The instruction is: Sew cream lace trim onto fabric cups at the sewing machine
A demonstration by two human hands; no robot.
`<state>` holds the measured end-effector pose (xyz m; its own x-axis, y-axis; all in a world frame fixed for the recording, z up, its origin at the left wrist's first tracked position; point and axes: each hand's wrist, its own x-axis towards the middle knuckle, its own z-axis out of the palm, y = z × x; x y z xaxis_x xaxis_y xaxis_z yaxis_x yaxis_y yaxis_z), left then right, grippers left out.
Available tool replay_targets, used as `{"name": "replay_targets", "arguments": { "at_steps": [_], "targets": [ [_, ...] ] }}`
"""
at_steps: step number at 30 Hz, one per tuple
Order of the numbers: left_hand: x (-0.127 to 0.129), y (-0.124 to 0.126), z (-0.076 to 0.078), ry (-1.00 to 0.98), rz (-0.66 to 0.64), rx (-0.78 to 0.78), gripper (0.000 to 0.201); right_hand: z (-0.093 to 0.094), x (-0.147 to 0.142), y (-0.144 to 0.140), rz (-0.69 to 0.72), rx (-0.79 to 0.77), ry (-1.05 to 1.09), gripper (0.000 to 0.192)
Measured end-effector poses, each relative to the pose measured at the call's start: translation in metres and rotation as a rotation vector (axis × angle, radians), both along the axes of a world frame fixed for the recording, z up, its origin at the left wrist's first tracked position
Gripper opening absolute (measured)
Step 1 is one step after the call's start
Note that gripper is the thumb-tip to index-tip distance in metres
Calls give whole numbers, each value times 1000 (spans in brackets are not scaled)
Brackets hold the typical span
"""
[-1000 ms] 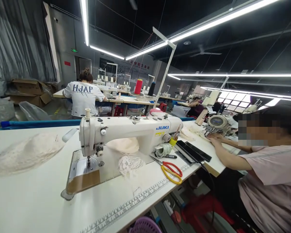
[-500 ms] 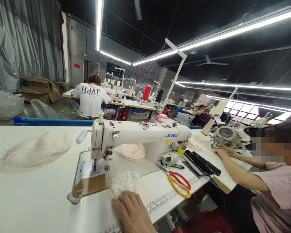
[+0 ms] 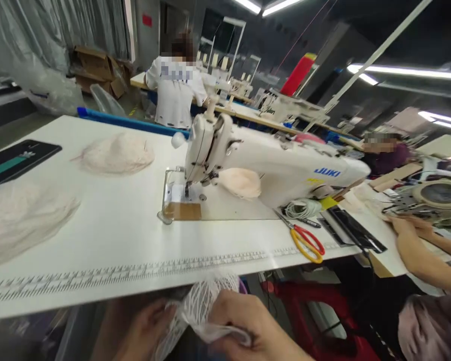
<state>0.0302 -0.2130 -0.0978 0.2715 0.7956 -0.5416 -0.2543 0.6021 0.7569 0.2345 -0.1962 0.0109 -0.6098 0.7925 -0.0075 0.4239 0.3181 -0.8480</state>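
Lace (image 3: 201,301) held low, just off the near edge of the desk (image 3: 108,240), with the right hand (image 3: 248,321) closed on one border and pinching white fabric between thumb and fingers. On the other side, the left hand (image 3: 148,323), curled close against the lace but too blurred to tell whether gripping or merely touching. Half a second ago, only one hand in sight, laid over the lace on the desktop in front of the sewing machine (image 3: 285,158); now off the surface and between two hands, so probably past fetching and into handling, away from the needle. Just beyond, along the desk edge, a printed ruler strip (image 3: 135,271). Farther right, orange-and-red-handled scissors (image 3: 293,231) near a coil of pale cord (image 3: 303,209), both left in place. Under the machine's arm, a cream cup (image 3: 241,181). Off to the left, with the view swung that way, a second cup (image 3: 116,155) and, newly in sight, a nearer heap of cream cloth (image 3: 26,218). At far right, a co-worker's forearm (image 3: 421,258) at a neighbouring machine.
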Motion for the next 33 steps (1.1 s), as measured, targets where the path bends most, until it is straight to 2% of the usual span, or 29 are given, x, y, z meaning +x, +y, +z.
{"name": "replay_targets", "arguments": {
  "at_steps": [2, 3, 5, 9, 12, 15, 20, 24, 26, 30, 33],
  "targets": [
    [7, -1, 4, -59, 13, -76, 47, 8, 0, -2, -5, -335, 129, 13],
    [10, -2, 7, -91, 38, -87, 48, 8, -1, -2, -14, -447, 160, 16],
    [13, -5, 15, -153, 41, -116, 50, -2, -5, 0, -33, -542, 146, 16],
    [8, -14, 28, -235, -18, -138, 45, -38, -18, 2, -65, -418, -38, 17],
    [-2, -19, 34, -221, -55, -87, 36, -55, -25, 1, -49, -335, -134, 21],
    [-12, -24, 37, -160, -70, -115, 34, -56, -29, 1, -25, -291, -169, 26],
    [-24, -40, 30, 2, 95, -227, 40, -50, -34, 2, -8, -234, -184, 28],
    [-26, -48, 29, 3, 164, -200, 43, -50, -38, 0, 2, -184, -174, 26],
    [-23, -47, 34, 23, 105, -136, 43, -48, -40, -2, -4, -159, -178, 24],
    [-16, -38, 42, 129, -110, 31, 35, -47, -43, -5, 34, -118, -235, 23],
    [-17, -35, 39, 184, -85, 33, 31, -52, -40, -5, 68, -18, -298, 21]
  ]
}}
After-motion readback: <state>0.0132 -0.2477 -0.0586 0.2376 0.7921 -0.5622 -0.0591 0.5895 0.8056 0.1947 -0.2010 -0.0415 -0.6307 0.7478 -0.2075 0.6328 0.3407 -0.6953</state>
